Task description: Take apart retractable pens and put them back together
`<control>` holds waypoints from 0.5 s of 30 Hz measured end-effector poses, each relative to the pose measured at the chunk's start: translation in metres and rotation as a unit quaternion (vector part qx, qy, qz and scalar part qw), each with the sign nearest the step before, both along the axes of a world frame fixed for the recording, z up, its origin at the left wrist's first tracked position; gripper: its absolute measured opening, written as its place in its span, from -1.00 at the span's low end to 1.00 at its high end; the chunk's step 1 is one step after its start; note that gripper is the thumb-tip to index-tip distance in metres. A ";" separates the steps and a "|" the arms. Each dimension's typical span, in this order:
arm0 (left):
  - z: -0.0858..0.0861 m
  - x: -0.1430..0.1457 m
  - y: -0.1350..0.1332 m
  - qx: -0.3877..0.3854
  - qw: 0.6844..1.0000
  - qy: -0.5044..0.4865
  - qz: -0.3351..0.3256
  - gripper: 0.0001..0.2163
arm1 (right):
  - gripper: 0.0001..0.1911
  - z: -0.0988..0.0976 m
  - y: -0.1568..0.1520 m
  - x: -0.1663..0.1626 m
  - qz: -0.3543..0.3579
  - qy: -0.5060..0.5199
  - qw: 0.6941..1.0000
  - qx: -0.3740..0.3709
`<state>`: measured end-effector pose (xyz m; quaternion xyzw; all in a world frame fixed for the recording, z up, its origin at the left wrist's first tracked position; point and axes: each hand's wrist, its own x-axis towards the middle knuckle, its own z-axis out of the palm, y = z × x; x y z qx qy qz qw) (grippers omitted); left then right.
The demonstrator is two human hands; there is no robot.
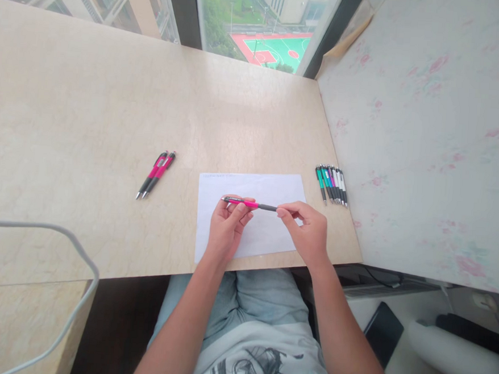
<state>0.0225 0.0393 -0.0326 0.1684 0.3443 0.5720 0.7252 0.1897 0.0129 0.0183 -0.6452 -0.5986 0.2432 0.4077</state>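
Observation:
A pink and black ballpoint pen [250, 205] lies level between my hands, above a white sheet of paper [254, 241]. My left hand [228, 225] is closed around its pink barrel, thumb on top, with the clip end toward the left. At the other end, the thumb and fingers of my right hand [306, 228] pinch the pen near its tip, which they hide. Faint writing runs along the paper's top left edge. Two more pink and black pens [156, 175] lie side by side on the table to the left of the paper.
Several green, purple and white pens [331, 185] lie in a row at the right, near the floral wall panel [428, 137]. A grey cable [75, 240] loops over the table [88, 113] at left. Windows stand behind the table. A dark phone-like slab [383, 333] rests lower right.

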 end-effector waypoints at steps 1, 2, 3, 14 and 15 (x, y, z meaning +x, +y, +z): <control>0.000 0.000 0.000 0.001 1.000 0.000 0.000 -0.76 | -0.76 0.000 0.000 0.000 -0.002 -0.008 1.000 0.000; 0.000 0.000 0.000 0.003 1.000 0.000 0.000 -0.76 | -0.74 0.000 0.000 0.000 -0.003 -0.016 1.000 0.000; 0.000 0.000 0.000 0.005 1.000 0.000 0.000 -0.77 | -0.72 -0.001 0.001 0.001 -0.004 -0.024 1.000 0.000; 0.000 0.001 -0.001 0.007 1.000 0.000 -0.016 -0.79 | -0.47 -0.002 0.000 0.003 0.008 -0.030 0.999 -0.038; 0.000 0.001 -0.001 0.007 1.000 0.001 -0.013 -0.79 | -0.51 -0.003 0.000 0.003 0.010 -0.019 0.999 -0.039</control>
